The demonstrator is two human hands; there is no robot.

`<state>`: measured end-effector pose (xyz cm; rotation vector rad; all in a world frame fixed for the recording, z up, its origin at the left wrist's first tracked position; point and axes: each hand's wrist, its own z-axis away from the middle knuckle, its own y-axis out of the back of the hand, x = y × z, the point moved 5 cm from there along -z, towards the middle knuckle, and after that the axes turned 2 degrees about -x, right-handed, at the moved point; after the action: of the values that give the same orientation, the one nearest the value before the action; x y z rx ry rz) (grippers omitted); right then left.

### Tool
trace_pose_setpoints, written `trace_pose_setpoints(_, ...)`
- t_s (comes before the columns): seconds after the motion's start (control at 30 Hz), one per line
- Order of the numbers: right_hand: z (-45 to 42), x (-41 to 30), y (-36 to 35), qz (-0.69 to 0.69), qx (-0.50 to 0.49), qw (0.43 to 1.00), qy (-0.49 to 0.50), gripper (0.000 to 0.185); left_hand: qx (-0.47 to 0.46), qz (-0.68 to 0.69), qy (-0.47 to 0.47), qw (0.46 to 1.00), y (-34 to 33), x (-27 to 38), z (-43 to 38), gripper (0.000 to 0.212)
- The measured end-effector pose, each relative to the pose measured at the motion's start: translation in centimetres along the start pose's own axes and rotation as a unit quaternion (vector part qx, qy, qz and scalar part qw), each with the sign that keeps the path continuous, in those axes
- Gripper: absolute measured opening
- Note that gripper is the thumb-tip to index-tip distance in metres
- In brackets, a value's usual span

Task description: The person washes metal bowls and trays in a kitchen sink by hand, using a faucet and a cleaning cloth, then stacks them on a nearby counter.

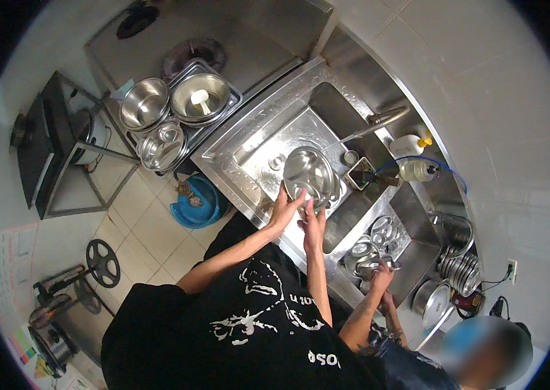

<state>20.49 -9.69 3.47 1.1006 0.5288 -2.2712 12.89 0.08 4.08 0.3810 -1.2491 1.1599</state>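
A round stainless steel bowl (306, 170) is tilted over the left basin (275, 131) of a steel sink. My left hand (284, 209) grips the near left side of its rim, thumb on the inside. With its fingers on the near edge, my right hand (313, 226) holds the same bowl from the right. From the faucet (377, 124) a thin stream of water runs down to the bowl's far rim. More shiny metalware shows just behind the bowl's right side, partly hidden by it.
At right, a co-worker's hands (381, 280) handle metal dishes in the second basin (404, 239). Soap bottles (406, 145) and a small caddy (360, 173) stand by the faucet. Steel bowls (145, 105) fill a tray at left. A blue bucket (201, 200) sits on the floor.
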Motion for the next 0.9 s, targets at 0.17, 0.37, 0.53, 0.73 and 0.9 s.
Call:
trace_pose_setpoints(0.17,-0.5,-0.2,2.8,-0.008,0.034,0.999,0.034,0.053,-0.071,-0.054,0.154,0.984,2.6,-2.3,-0.9,0.070)
trace_pose_setpoints(0.37,-1.4,-1.0,5.9,0.065,0.031,0.997,0.032,0.040,-0.159,-0.049,0.241,0.956,4.5,-0.8,-2.9,0.101)
trace_pose_setpoints(0.53,-2.4,-3.9,4.6,0.114,-0.038,0.992,0.042,0.064,-0.178,-0.058,0.211,0.959,5.9,0.5,-4.2,0.084)
trace_pose_setpoints(0.73,-4.7,-4.0,3.0,0.173,-0.082,0.979,0.067,0.055,-0.034,0.083,0.119,0.989,7.7,-1.1,-3.0,0.062)
trace_pose_setpoints(0.9,-3.3,-2.0,4.0,0.099,-0.065,0.991,0.067,0.048,0.109,0.305,0.074,0.943,12.8,-1.0,-1.0,0.070)
